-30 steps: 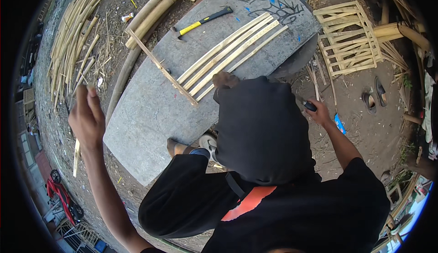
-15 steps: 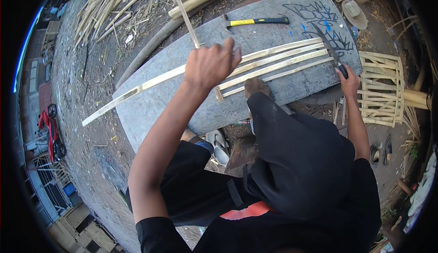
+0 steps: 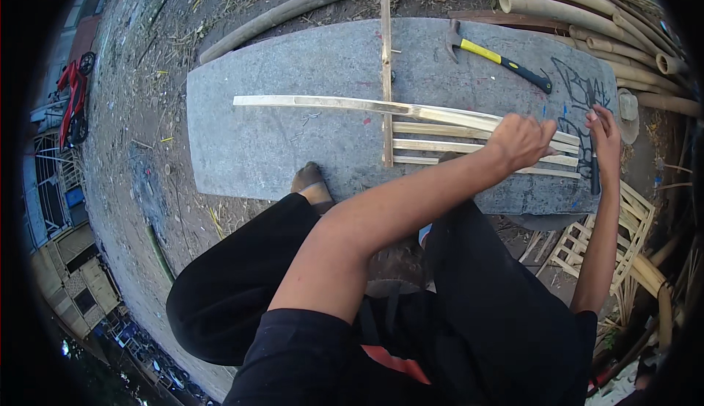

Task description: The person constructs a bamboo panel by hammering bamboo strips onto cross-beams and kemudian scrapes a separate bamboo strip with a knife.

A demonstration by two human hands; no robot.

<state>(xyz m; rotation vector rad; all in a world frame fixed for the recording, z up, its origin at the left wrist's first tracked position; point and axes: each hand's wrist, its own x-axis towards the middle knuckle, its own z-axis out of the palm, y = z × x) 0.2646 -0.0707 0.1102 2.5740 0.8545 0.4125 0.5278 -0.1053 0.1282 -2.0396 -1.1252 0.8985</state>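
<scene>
**A:** So going left to right, what's sitting on the grey slab (image 3: 264,142)?

**B:** A long split bamboo strip (image 3: 330,102) is lying across it, running from the left part of the slab toward the right. A thin upright bamboo stick (image 3: 386,76) is crossing over it at about the middle. Under the long strip, three shorter slats (image 3: 440,146) are lying side by side, roughly parallel.

**A:** And the left hand?

**B:** The left arm is reaching diagonally up from the lower middle, elbow bent, forearm stretching out over the knee. The left hand (image 3: 519,141) is curling into a fist right on the right end of that long strip, knuckles up, fingers wrapped around it as far as I can tell.

**A:** Right hand?

**B:** The right arm is coming straight up along the right edge. The right hand (image 3: 606,135) is sitting just beside the left one, fingers closed around a dark-handled tool (image 3: 594,175) pointing down. I can't tell what kind of tool it is.

**A:** Anything else around?

**B:** A hammer (image 3: 499,57) with a yellow and black handle is lying on the slab's upper right, well apart from both hands. Whole bamboo poles (image 3: 587,17) are piling up behind it, and a bare foot (image 3: 311,183) is resting on the slab's near edge.
</scene>
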